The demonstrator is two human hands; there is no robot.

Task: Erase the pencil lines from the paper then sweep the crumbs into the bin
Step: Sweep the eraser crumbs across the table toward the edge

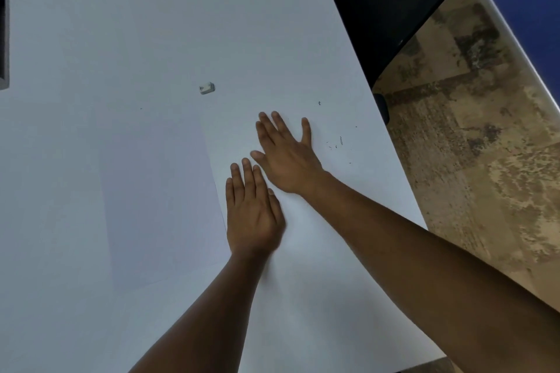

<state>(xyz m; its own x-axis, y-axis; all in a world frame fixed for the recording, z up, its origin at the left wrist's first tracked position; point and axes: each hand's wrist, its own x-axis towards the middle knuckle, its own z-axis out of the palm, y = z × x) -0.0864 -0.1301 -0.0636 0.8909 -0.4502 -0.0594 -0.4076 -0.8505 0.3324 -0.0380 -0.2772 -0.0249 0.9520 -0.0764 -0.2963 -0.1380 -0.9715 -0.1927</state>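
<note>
Paper (157, 191) beside flat, open left hand (253, 215) and right hand (288, 157).

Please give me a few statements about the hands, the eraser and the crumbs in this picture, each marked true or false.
1. Both hands lie flat and open on the table. True.
2. The eraser is held in the right hand. False: it lies alone on the table, beyond both hands.
3. Dark crumbs lie to the right of the right hand. True.
4. The left hand rests in the middle of the paper. False: it sits at the paper's right edge.
5. The bin stands beside the eraser. False: no bin is clearly visible.
</note>
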